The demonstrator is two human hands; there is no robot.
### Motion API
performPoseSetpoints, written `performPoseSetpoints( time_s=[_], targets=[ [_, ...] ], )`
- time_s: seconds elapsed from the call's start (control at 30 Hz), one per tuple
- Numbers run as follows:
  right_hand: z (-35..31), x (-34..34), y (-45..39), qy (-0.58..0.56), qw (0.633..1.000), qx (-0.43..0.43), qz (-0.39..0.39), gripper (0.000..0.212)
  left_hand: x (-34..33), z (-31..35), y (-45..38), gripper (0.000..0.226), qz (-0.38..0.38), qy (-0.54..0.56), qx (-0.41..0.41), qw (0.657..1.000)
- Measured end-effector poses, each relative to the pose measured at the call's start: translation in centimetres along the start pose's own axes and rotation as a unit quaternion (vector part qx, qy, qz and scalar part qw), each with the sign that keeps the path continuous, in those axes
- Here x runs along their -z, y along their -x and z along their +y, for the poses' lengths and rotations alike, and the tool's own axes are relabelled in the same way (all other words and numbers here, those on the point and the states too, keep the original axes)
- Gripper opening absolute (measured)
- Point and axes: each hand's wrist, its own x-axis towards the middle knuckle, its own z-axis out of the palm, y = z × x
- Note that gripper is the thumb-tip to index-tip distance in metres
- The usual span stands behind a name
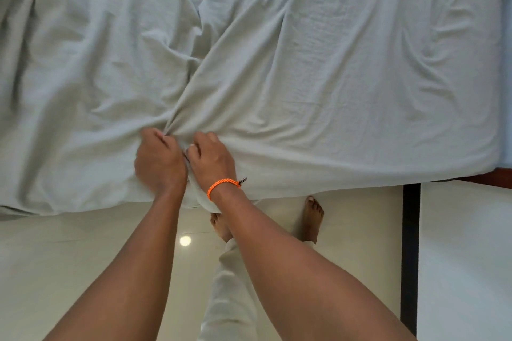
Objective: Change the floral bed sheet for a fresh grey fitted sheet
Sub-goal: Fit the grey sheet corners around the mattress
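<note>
Where the fabric gathers into a bunch near the bed's near edge, curled fingers (163, 137) of the left hand (159, 162) gripping a fold of the grey fitted sheet (318, 69), knuckles up, slightly blurred; just beside it, almost touching, fingers of the right hand (212, 159) likewise curled round the same bunch, a pale ring (191, 144) on one finger; a strip of sheet pinched between the two hands and hanging down past the wrists; on the right wrist an orange braided band (223, 185); both forearms bare, reaching in from below; creases fanning out from the gripped point, one long fold running up and away toward the far side; sheet spread loose and rumpled over the whole bed, its near hem draped over the edge above the pale glossy floor (69, 257); at the right, a dark wooden bed corner (496, 178) showing under the hem; below, two bare feet (312, 217) on the tiles beside light trousers (230, 285); a dark strip (411, 257) across the floor at right; a round light reflection (185, 241) on the tile.
</note>
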Motion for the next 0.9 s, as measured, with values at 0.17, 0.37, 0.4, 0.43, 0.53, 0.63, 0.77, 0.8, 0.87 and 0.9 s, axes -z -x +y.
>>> performPoseSetpoints(
  time_s=[0.17, 0.37, 0.4, 0.43, 0.53, 0.63, 0.77, 0.8, 0.87, 0.9],
  targets=[
    [0.3, -1.7, 0.8, -0.007, 0.996, 0.054, -0.069, 0.014, 0.8, -1.9, 0.6, 0.018, 0.03, -0.038, 0.066, 0.997],
    [4.8, -0.1, 4.1, -0.075, 0.997, -0.023, -0.018, 0.011, -0.1, 1.5, 4.9, 0.026, 0.047, 0.019, 0.062, 0.997],
    [6.1, 0.5, 4.9, -0.095, 0.994, -0.054, -0.017, 0.013, -0.5, 2.0, 6.3, 0.025, 0.029, 0.043, 0.022, 0.998],
    [7.2, 1.2, 5.9, -0.135, 0.987, -0.082, -0.025, 0.018, -1.0, 2.5, 7.9, 0.023, -0.005, 0.066, -0.026, 0.997],
    [11.5, 2.8, 7.9, -0.103, 0.976, -0.092, -0.171, 0.034, -2.8, 2.8, 12.8, 0.01, -0.15, 0.095, -0.132, 0.975],
    [17.7, 3.7, 8.9, 0.021, 0.957, -0.168, -0.235, 0.027, -6.2, 1.1, 16.9, 0.029, -0.29, 0.037, -0.084, 0.953],
    [23.3, 8.8, 9.3, -0.306, 0.857, -0.408, 0.075, 0.031, -9.8, -0.2, 19.4, 0.018, -0.426, 0.221, 0.277, 0.832],
    [24.3, 10.3, 9.0, -0.385, 0.802, -0.432, 0.151, 0.036, -10.6, -0.2, 19.5, 0.017, -0.413, 0.273, 0.333, 0.802],
    [26.1, 12.4, 7.6, -0.51, 0.703, -0.441, 0.227, 0.036, -11.8, 0.1, 19.2, 0.018, -0.367, 0.34, 0.38, 0.778],
    [26.6, 13.1, 6.7, -0.533, 0.685, -0.438, 0.234, 0.032, -12.4, 0.4, 18.8, 0.018, -0.334, 0.363, 0.387, 0.779]
  ],
)
